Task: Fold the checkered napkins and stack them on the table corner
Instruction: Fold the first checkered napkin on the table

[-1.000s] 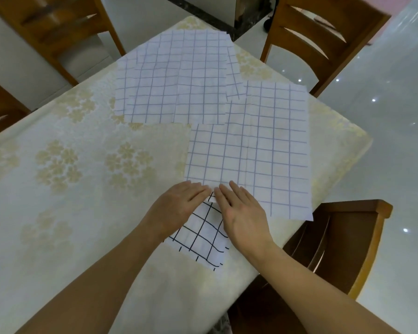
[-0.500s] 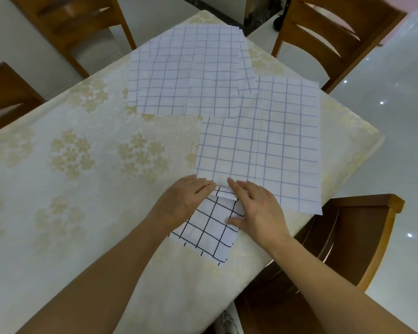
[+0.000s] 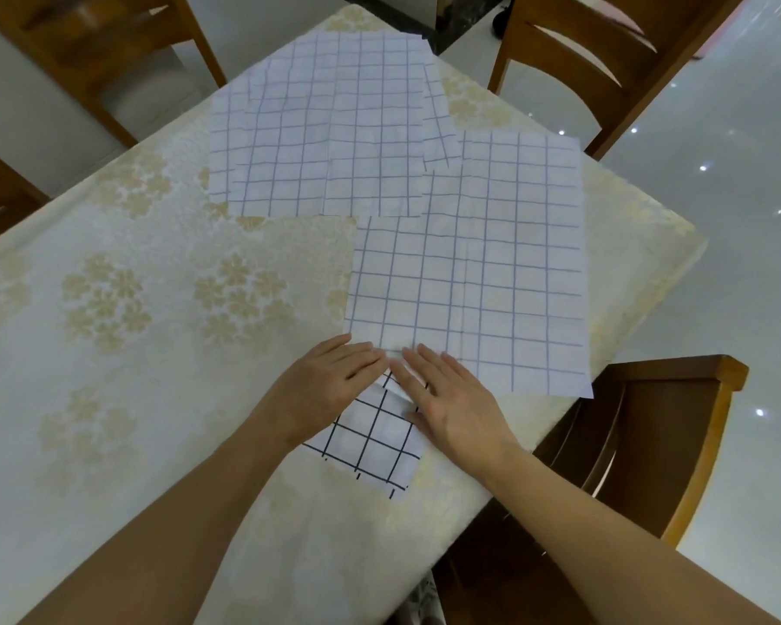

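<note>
Left hand [image 3: 330, 381] and right hand [image 3: 452, 399], fingers straight, press flat on folded black-check napkin [image 3: 370, 439] beneath palms. Unfolded napkin [image 3: 470, 286] just beyond fingertips. Risk: uneven pressure skews crease; fold springs open on release.

No readable text, labels or numbers anywhere — only plain grid lines.

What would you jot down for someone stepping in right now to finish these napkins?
Left hand and right hand: both flat, straight fingers pressing the small folded white napkin with black checks near the table's front edge.
Large white napkin with faint blue checks lies unfolded just beyond the hands; more of the same overlap at the far corner of the cream floral tablecloth.
Done: one napkin folded.
Left: fold the rest, stack them on the corner.
</note>
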A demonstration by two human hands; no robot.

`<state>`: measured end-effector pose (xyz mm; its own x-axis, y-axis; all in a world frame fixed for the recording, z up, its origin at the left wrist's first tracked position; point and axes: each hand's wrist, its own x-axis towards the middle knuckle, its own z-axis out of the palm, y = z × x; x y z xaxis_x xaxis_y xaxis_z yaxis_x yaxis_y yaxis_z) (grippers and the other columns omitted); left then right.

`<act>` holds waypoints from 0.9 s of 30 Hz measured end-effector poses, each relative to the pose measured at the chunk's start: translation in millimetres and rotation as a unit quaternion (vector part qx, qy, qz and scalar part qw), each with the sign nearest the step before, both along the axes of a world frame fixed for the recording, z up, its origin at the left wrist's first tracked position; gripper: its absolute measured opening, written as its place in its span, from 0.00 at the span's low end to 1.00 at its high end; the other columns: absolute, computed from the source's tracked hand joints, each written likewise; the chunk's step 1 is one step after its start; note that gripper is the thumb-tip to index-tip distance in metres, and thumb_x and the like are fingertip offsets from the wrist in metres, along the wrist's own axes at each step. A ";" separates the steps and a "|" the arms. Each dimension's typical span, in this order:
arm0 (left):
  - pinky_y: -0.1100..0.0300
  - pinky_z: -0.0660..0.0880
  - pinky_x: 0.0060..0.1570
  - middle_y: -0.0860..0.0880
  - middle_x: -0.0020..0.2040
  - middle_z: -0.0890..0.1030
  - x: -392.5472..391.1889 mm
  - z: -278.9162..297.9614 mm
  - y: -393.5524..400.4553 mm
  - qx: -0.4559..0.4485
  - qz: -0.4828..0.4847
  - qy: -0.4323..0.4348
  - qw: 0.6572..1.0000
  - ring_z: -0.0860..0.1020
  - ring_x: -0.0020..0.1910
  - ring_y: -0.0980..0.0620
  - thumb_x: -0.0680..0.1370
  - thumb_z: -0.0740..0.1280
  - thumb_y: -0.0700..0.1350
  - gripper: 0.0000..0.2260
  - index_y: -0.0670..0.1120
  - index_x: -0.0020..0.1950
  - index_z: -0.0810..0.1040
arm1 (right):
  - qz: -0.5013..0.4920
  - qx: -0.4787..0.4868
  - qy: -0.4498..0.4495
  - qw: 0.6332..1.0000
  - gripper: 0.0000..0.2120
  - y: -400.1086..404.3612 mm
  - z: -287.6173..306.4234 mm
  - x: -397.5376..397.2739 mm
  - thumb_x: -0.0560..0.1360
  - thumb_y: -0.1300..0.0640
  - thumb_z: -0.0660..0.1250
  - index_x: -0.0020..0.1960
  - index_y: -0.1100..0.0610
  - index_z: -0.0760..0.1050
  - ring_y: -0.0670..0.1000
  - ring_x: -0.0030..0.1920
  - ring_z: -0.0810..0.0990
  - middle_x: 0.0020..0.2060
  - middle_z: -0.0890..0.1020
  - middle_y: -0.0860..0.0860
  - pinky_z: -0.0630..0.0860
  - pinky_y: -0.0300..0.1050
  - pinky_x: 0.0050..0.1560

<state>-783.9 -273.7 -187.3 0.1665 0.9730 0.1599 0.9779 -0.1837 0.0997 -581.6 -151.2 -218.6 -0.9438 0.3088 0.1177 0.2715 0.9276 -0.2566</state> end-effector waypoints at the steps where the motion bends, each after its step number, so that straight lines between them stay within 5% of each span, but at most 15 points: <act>1: 0.48 0.73 0.67 0.40 0.62 0.81 -0.3 0.0 -2.7 -0.005 0.005 0.001 1.000 0.80 0.62 0.42 0.70 0.72 0.29 0.24 0.38 0.65 0.79 | -0.004 0.002 0.008 1.000 0.31 -3.0 -0.9 -0.1 0.76 0.56 0.72 0.76 0.58 0.66 0.58 0.74 0.69 0.72 0.72 0.59 0.67 0.54 0.73; 5: 0.49 0.73 0.66 0.41 0.62 0.81 0.1 0.8 -13.3 -0.016 0.019 -0.004 1.000 0.81 0.61 0.43 0.66 0.78 0.31 0.28 0.38 0.66 0.79 | -0.001 0.017 0.014 1.000 0.29 -14.0 2.0 1.7 0.76 0.67 0.62 0.77 0.59 0.66 0.59 0.74 0.68 0.73 0.71 0.60 0.64 0.53 0.74; 11: 0.49 0.72 0.68 0.42 0.64 0.81 6.8 -0.4 -39.7 -0.004 0.028 -0.006 1.000 0.79 0.63 0.44 0.69 0.75 0.29 0.26 0.39 0.67 0.78 | 0.016 0.012 -0.012 1.000 0.27 -36.9 7.0 8.6 0.79 0.63 0.49 0.78 0.59 0.62 0.59 0.76 0.64 0.75 0.68 0.59 0.63 0.54 0.76; 18: 0.51 0.70 0.69 0.43 0.63 0.81 17.0 -24.9 -78.8 0.016 0.046 0.004 0.999 0.79 0.63 0.43 0.78 0.59 0.34 0.18 0.39 0.65 0.80 | 0.051 0.023 -0.060 0.997 0.29 -77.2 -10.1 22.9 0.80 0.58 0.54 0.80 0.60 0.56 0.59 0.79 0.58 0.78 0.61 0.59 0.61 0.55 0.76; 27: 0.47 0.73 0.64 0.44 0.64 0.80 27.5 -48.1 -106.5 0.000 0.110 -0.001 0.994 0.78 0.63 0.45 0.73 0.61 0.34 0.20 0.42 0.64 0.80 | 0.065 0.015 -0.108 0.992 0.28 -107.4 -23.0 22.6 0.82 0.53 0.47 0.80 0.60 0.54 0.60 0.79 0.53 0.79 0.57 0.59 0.51 0.58 0.77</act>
<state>-756.4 -380.2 -235.5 -0.0498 0.9859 0.1600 0.9942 0.0337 0.1018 -558.9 -258.6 -241.6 -0.9796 0.1820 -0.0847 0.1945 0.9648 -0.1768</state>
